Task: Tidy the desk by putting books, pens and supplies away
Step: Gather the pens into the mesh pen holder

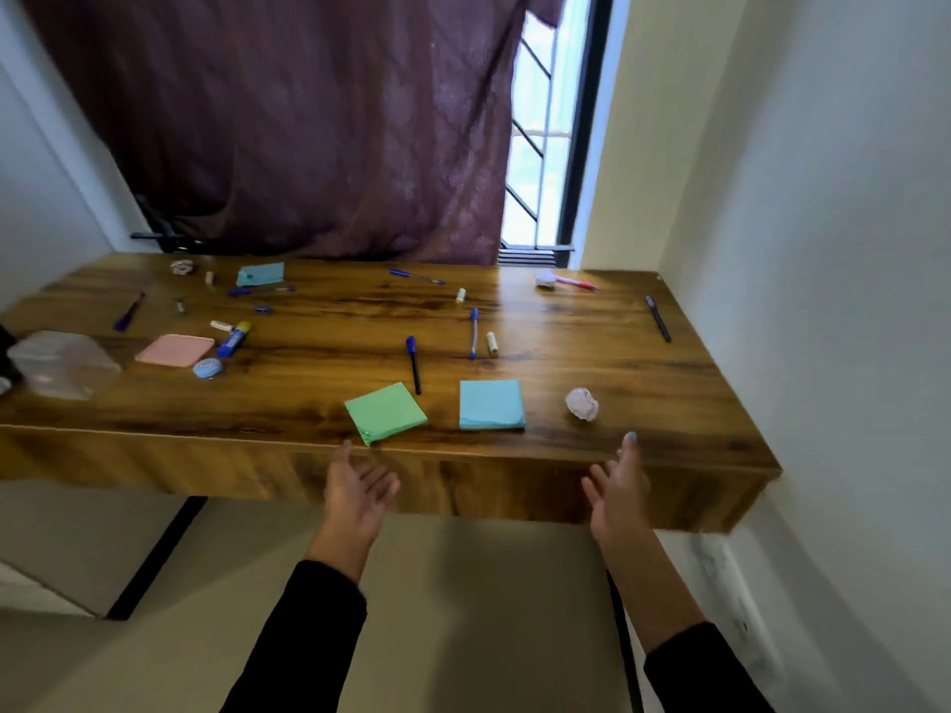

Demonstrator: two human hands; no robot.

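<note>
Supplies lie scattered on a wooden desk [566,347]. A green sticky-note pad [385,411] and a blue pad [491,403] sit near the front edge, with a crumpled paper ball [582,403] to their right. Blue pens [413,363] [473,331] lie behind the pads. A pink pad [175,350], a glue stick [234,339] and a round blue tin [208,367] lie at the left. My left hand [357,486] and my right hand [617,488] hover palm-up, fingers relaxed, in front of the desk's front edge, holding nothing.
A clear plastic bag [62,362] lies at the desk's left end. More pens [658,317] [128,311] [417,276], a small blue pad [261,274] and small thread spools [492,342] lie farther back. A maroon curtain [288,120] hangs behind the desk; a wall flanks the right side.
</note>
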